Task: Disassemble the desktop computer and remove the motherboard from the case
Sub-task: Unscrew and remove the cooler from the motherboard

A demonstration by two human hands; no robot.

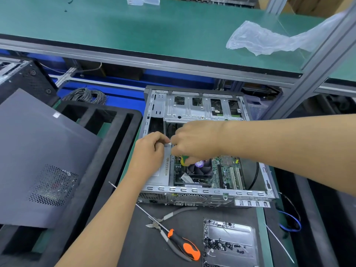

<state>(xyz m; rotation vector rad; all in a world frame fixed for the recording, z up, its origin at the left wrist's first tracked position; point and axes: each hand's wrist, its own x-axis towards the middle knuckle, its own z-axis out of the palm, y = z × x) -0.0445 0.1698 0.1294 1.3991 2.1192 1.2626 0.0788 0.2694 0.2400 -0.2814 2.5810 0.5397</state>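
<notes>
The open metal computer case (194, 190) lies on its side on the bench. Its green motherboard (229, 174) sits inside, with a round CPU fan (199, 167) at its middle. My left hand (149, 153) is over the silver power supply (163, 174) at the case's left side, fingers curled and pinching a small white connector (169, 145). My right hand (194, 141) meets it from the right, fingers curled on the same small part. What lies under both hands is hidden.
The grey side panel (38, 157) rests on black foam trays (107, 132) at the left. An orange-handled screwdriver (183, 245) and pliers (169, 216) lie in front of the case. A metal tray with several screws (231, 241) sits at the front right. A plastic bag (269, 39) lies on the upper green shelf.
</notes>
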